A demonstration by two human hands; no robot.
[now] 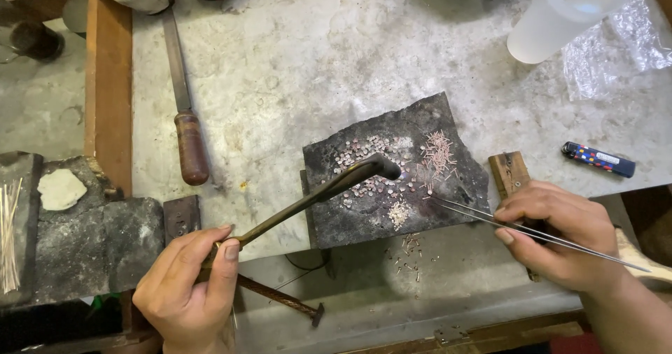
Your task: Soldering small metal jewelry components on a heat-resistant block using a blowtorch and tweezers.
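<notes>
My left hand (190, 284) grips a curved dark metal torch pipe (315, 194) whose tip gives a small flame over a charred block (392, 168). On the block lie many tiny round metal pieces (360, 159), a pile of thin copper-coloured wire bits (437, 157) and a small heap of pale grains (399, 213). My right hand (556, 231) pinches long thin steel tweezers (476, 213), their points resting on the block's right side near the wire bits.
A wooden-handled file (183, 95) lies at upper left, a frosted plastic cup (563, 15) and crumpled plastic wrap (619, 43) at upper right, a dark lighter (598, 159) at right. Dark stone blocks (105, 245) and thin rods (8, 235) sit at left.
</notes>
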